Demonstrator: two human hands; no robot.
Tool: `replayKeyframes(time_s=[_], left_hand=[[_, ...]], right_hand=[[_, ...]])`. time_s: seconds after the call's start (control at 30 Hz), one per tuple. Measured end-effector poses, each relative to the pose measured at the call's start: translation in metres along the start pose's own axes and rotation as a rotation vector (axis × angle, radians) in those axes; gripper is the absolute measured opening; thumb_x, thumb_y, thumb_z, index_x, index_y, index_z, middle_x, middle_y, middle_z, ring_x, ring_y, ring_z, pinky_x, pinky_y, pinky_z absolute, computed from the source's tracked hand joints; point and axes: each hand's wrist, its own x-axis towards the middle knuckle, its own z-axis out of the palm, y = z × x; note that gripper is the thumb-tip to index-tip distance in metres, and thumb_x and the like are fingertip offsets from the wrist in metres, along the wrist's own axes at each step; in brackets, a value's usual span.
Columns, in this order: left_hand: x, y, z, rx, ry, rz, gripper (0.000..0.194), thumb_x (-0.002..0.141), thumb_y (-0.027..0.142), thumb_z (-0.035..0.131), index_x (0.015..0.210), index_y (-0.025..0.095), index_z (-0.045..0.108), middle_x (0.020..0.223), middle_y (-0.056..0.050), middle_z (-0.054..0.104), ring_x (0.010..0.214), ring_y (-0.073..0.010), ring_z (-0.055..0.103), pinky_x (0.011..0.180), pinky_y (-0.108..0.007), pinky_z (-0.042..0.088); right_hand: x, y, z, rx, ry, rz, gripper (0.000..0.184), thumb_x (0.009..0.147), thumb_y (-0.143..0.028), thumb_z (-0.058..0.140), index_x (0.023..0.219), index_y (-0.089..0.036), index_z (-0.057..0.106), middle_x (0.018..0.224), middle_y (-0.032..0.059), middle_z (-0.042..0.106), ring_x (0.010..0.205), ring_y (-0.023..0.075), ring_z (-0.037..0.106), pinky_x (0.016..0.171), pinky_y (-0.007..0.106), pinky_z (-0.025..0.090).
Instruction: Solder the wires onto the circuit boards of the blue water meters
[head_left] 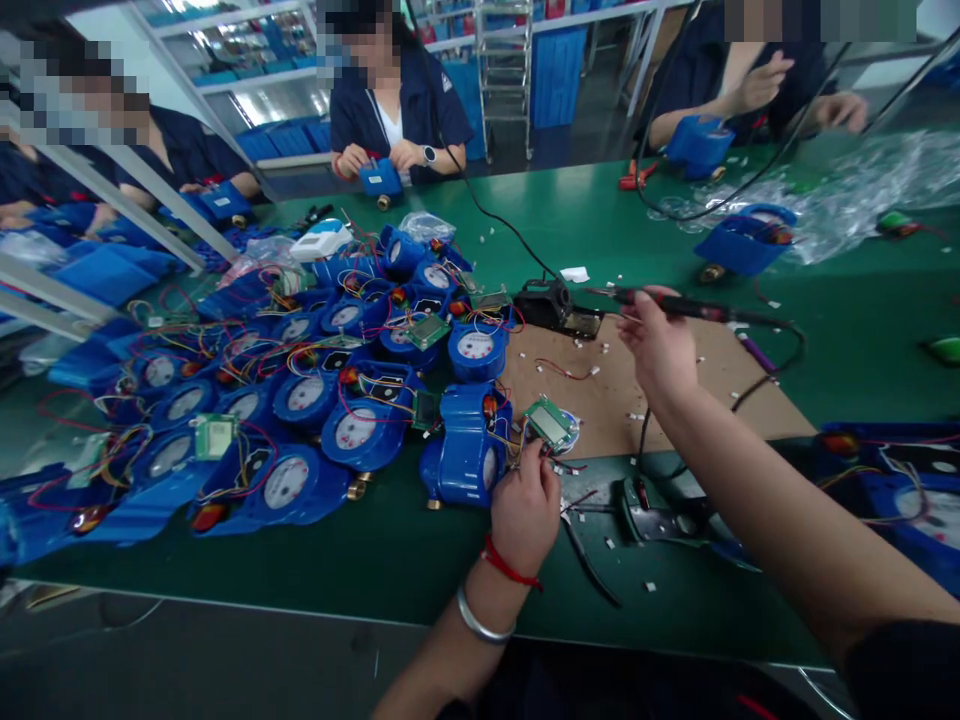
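Observation:
My left hand [527, 505] is closed in a pinch at the lower edge of a small green circuit board with a display [549, 424]. Thin wires run from this board toward a blue water meter [463, 450] standing just left of it. Above the brown board, my right hand [660, 345] grips a soldering iron [679, 303] like a pen. Its tip points left, near the black soldering iron stand [551, 303], and its cable curves down on the right. What exactly my left fingertips touch is partly hidden.
Many blue water meters [356, 428] with loose wires crowd the left. Cutting pliers [589, 555] and a dark tool [660, 515] lie near the front edge. The brown board [607, 385] carries small white connectors. Co-workers [397, 100] sit opposite; plastic bags [847, 200] lie back right.

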Motion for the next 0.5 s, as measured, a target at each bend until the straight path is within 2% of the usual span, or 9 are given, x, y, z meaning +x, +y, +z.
replayKeyframes(time_s=[0.03,0.1,0.17,0.27,0.37,0.5], left_hand=[[0.0,0.0,0.0,-0.002,-0.003,0.0,0.029,0.091,0.016,0.042,0.12,0.015,0.046,0.093,-0.008,0.07,0.073,-0.0185,0.068,0.063,-0.029,0.054],[0.0,-0.001,0.001,-0.004,-0.009,0.001,0.03,0.091,0.017,0.041,0.121,0.015,0.046,0.094,-0.009,0.07,0.072,-0.0184,0.067,0.063,-0.029,0.053],[0.0,-0.001,0.001,-0.004,-0.01,0.003,0.031,0.091,0.016,0.041,0.121,0.014,0.046,0.097,-0.01,0.07,0.072,-0.0184,0.067,0.062,-0.029,0.053],[0.0,0.0,0.002,-0.001,-0.002,0.005,0.031,0.091,0.015,0.041,0.121,0.015,0.046,0.1,-0.01,0.069,0.072,-0.0178,0.067,0.063,-0.029,0.053],[0.0,0.0,0.002,-0.008,-0.001,0.002,0.031,0.091,0.016,0.042,0.121,0.015,0.047,0.102,-0.01,0.069,0.072,-0.0165,0.067,0.063,-0.027,0.052],[0.0,0.0,0.002,-0.015,0.0,-0.011,0.031,0.09,0.016,0.043,0.121,0.015,0.047,0.102,-0.009,0.069,0.073,-0.0158,0.067,0.062,-0.025,0.051]], right_hand=[[-0.017,-0.008,-0.009,0.008,-0.015,-0.105,0.017,0.081,-0.025,0.064,0.092,-0.025,0.05,0.072,-0.0043,0.054,0.055,0.0072,0.054,0.046,0.016,0.042],[-0.054,-0.021,-0.028,0.01,-0.082,-0.177,0.019,0.079,-0.023,0.066,0.09,-0.026,0.051,0.069,-0.0052,0.048,0.052,0.007,0.047,0.045,0.018,0.038],[-0.088,-0.028,-0.047,-0.024,-0.173,-0.15,0.018,0.078,-0.024,0.065,0.09,-0.026,0.052,0.067,-0.0047,0.045,0.05,0.0083,0.043,0.043,0.02,0.034],[-0.127,-0.026,-0.074,-0.183,-0.272,-0.088,0.015,0.078,-0.028,0.066,0.089,-0.026,0.056,0.073,-0.0008,0.05,0.051,0.0113,0.045,0.042,0.024,0.034],[-0.148,-0.017,-0.092,-0.396,-0.361,-0.116,0.014,0.078,-0.029,0.067,0.089,-0.026,0.059,0.085,0.0035,0.056,0.064,0.0168,0.054,0.051,0.03,0.043],[-0.156,-0.012,-0.096,-0.519,-0.498,-0.243,0.012,0.08,-0.023,0.065,0.091,-0.026,0.06,0.088,0.0041,0.058,0.082,0.0215,0.058,0.069,0.034,0.047]])
